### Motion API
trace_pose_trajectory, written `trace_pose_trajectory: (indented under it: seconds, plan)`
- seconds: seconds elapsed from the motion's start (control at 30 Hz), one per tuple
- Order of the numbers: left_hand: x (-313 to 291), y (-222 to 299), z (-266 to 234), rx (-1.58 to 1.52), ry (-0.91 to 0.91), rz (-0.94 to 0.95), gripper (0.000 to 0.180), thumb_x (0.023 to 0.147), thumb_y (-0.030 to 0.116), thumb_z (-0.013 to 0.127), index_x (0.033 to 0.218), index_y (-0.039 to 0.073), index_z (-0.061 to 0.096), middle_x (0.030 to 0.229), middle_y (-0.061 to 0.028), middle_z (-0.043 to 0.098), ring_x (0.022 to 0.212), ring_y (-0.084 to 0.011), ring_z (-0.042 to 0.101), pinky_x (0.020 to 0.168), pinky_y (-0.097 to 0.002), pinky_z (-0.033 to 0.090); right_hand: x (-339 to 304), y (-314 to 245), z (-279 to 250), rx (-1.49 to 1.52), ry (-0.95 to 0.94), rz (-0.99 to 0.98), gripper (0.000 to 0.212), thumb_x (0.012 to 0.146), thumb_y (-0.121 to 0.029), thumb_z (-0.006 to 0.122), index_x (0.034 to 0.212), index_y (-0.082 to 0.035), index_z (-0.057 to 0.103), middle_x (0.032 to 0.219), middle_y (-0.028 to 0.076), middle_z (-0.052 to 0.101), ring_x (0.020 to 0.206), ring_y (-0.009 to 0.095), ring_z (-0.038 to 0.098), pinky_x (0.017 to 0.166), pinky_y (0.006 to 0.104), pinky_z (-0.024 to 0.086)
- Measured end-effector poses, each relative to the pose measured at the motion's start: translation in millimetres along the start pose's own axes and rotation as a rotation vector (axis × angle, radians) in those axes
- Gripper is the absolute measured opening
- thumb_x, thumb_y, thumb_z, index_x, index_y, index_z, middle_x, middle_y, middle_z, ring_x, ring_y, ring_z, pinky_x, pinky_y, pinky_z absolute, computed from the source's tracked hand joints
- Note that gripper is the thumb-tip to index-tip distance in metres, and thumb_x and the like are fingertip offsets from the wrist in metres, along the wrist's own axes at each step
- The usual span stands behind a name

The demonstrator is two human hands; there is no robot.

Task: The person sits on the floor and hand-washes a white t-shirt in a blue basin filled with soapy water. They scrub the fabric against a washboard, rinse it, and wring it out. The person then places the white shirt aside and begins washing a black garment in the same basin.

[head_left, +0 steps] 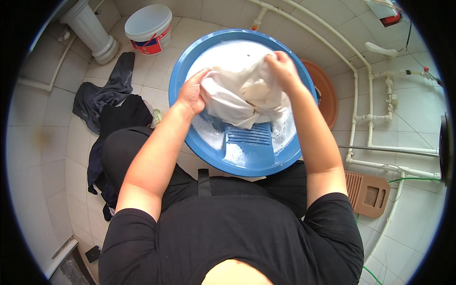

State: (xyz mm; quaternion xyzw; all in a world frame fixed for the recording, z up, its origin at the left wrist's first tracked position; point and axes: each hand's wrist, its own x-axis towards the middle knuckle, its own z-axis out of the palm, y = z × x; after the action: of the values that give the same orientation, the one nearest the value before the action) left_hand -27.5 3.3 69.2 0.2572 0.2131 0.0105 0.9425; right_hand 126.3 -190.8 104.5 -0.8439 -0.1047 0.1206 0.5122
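Note:
A wet white cloth (242, 95) is bunched up over a blue wash basin (183, 66) full of soapy water. My left hand (191, 91) grips the cloth's left side. My right hand (281, 66) holds its upper right part, fingers closed on the fabric. The cloth hangs down onto the ribbed blue washboard (248, 134) built into the basin's near side. Foam lies around the washboard.
Dark clothes (107, 102) lie heaped on the tiled floor at left. A white lidded bucket (148, 27) and a white pedestal (90, 28) stand at the back left. A brown basin (327, 95) sits behind the blue one. White pipes (354, 109) run at right, near a brown wooden washboard (366, 192).

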Motion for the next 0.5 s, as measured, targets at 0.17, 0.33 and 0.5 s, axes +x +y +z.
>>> trace_pose_trajectory:
  seconds: [0.17,0.33,0.5]
  plan:
    - [19.1,-32.8,-26.6,-0.15,0.45,-0.088,0.038,0.094,0.028,0.035,0.114,-0.001,0.048,0.111,-0.0151,0.055,0.099,-0.0273,0.057,0.082,-0.0406,0.048,-14.0,36.1,74.7,-0.582,-0.272,-0.47,0.036,0.07,-0.028,0.063,0.102,-0.011,0.061,0.1,0.014,0.06,0.092,0.031,0.057,0.083,0.0377,0.045]
    - [27.5,-42.8,-29.4,-0.038,0.491,0.037,0.043,0.094,0.034,0.036,0.114,-0.002,0.047,0.107,-0.0137,0.057,0.096,-0.027,0.058,0.082,-0.0385,0.048,-33.1,59.0,123.9,-1.122,-0.381,-0.445,0.027,0.081,-0.026,0.051,0.095,-0.004,0.058,0.098,0.017,0.061,0.092,0.031,0.059,0.081,0.0388,0.047]
    - [35.6,-45.4,-32.8,-0.007,0.474,0.228,0.039,0.088,0.032,0.053,0.11,0.0,0.048,0.104,-0.012,0.057,0.093,-0.0238,0.058,0.083,-0.0361,0.047,-2.5,25.4,104.4,-0.672,-0.4,0.056,0.036,0.075,-0.033,0.058,0.089,0.0,0.063,0.099,0.017,0.06,0.091,0.032,0.059,0.081,0.037,0.046]
